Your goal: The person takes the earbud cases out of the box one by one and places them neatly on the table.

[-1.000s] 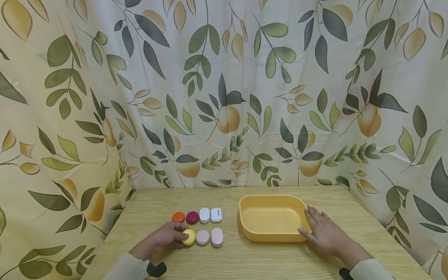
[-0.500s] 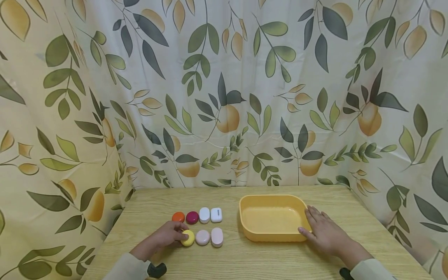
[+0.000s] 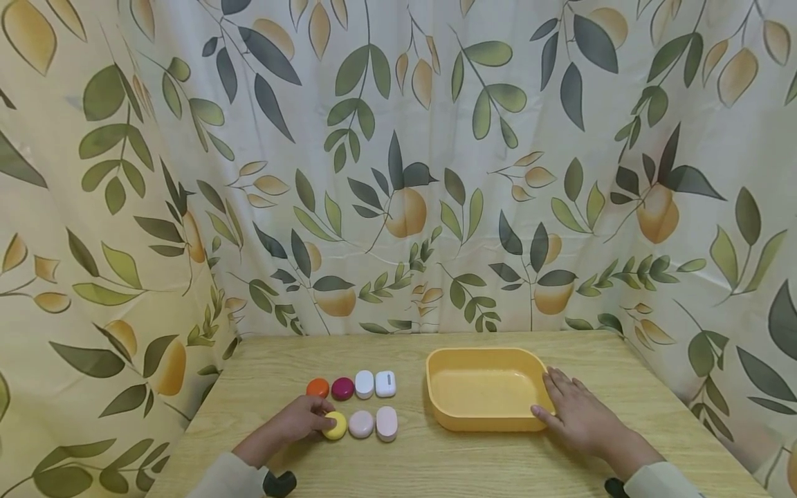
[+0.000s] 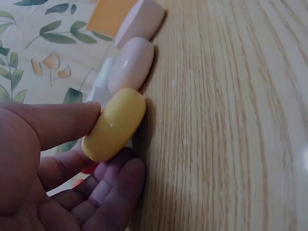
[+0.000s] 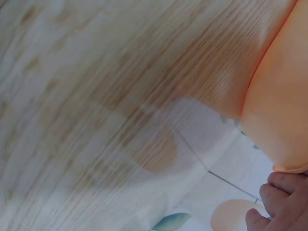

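In the head view my left hand pinches a yellow round case at the near left end of the front row. The left wrist view shows the thumb against one face of the yellow case, with the other fingers curled behind and below it. Beside it are a pale pink round case and a pink oval case. My right hand rests with straight fingers against the right end of a yellow plastic bin, whose inside shows nothing in it.
Behind the front row sit an orange round case, a dark red round case, a white oval case and a white squarish case. A leaf-patterned curtain surrounds the wooden table at the back and sides.
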Motion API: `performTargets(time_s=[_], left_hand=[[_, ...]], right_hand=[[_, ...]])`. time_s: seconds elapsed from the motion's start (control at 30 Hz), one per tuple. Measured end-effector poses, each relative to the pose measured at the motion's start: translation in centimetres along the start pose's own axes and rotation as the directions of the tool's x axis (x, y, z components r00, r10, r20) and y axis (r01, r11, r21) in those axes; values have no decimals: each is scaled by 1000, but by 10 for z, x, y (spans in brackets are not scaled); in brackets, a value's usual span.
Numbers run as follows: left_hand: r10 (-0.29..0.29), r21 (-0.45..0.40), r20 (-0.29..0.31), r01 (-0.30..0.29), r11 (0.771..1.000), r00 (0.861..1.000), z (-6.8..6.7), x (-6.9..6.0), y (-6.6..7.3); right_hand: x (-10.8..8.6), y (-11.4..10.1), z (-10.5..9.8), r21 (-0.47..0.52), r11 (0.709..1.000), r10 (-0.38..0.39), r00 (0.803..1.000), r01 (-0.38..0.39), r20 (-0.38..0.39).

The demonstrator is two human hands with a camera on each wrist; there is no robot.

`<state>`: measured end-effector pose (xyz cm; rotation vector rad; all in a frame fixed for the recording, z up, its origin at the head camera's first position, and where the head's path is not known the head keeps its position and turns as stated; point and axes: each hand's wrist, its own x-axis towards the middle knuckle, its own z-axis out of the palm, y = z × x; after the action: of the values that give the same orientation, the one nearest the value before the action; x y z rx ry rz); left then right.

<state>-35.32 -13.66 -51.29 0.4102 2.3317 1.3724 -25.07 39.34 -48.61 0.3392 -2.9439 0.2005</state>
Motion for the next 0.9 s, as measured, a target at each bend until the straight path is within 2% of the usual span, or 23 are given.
performTargets(time_s=[0.23, 0.47, 0.9], left_hand=[[38, 70, 8, -39, 997, 999, -1, -1, 0], [66, 88, 11, -67, 994, 998, 0, -3, 2], [50, 95, -21, -48, 994, 999, 2, -8, 3]], right_hand=[[0, 0, 0, 2, 1000, 7, 1000, -7, -1], [0, 0, 0, -7, 1000, 12, 1000, -12, -1], [1, 0, 3, 2, 1000, 7, 1000, -7, -6]])
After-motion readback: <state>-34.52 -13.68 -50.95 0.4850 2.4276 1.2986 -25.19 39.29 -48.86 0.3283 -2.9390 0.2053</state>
